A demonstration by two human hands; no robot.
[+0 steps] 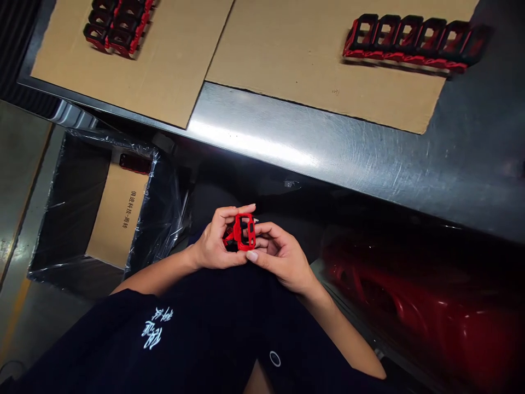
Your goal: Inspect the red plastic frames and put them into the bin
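Note:
Close to my body, below the table's front edge, I hold a small red and black plastic frame (239, 244) with an open middle. My left hand (217, 241) is wrapped round its left side, thumb below and fingers above. From the other side my right hand (283, 254) grips it, with the thumb on the lower right corner and some fingertips behind or inside the opening. Part of the frame is hidden by my fingers, so what its left part looks like is hard to make out.
A metal table (262, 123) bears cardboard sheets (283, 54). Rows of similar red and black frames stand at the back left (118, 27) and back right (406, 44). A plastic-lined bin (74, 208) with cardboard inside stands at left. Blurred red parts (451, 323) lie at lower right.

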